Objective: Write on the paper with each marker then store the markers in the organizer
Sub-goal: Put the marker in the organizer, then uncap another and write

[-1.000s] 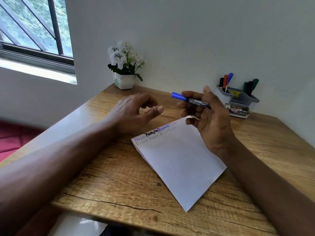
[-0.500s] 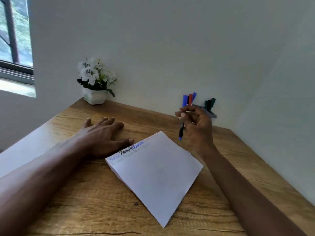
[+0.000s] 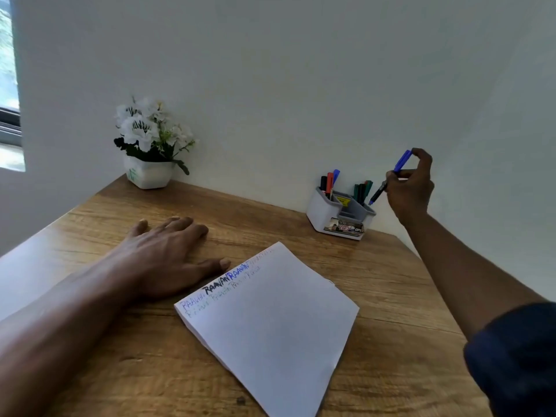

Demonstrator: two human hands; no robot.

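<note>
- Organizer (image 3: pixel 323 212) stands by the wall (image 3: pixel 301 85): black, red and blue markers (image 3: pixel 329 182) in its left compartment, green ones (image 3: pixel 363 189) in its right.
- Blue marker (image 3: pixel 402 161), tilted, is pinched in the right hand's (image 3: pixel 410 189) curled fingers, lower end just above the right compartment.
- Left hand (image 3: pixel 168 254) lies flat on the table (image 3: pixel 391 266) beside the paper (image 3: pixel 270 320).

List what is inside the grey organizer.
Black, red and blue markers stand in the organizer's left compartment, green and dark markers in its right. Walls hide their lower ends.
</note>
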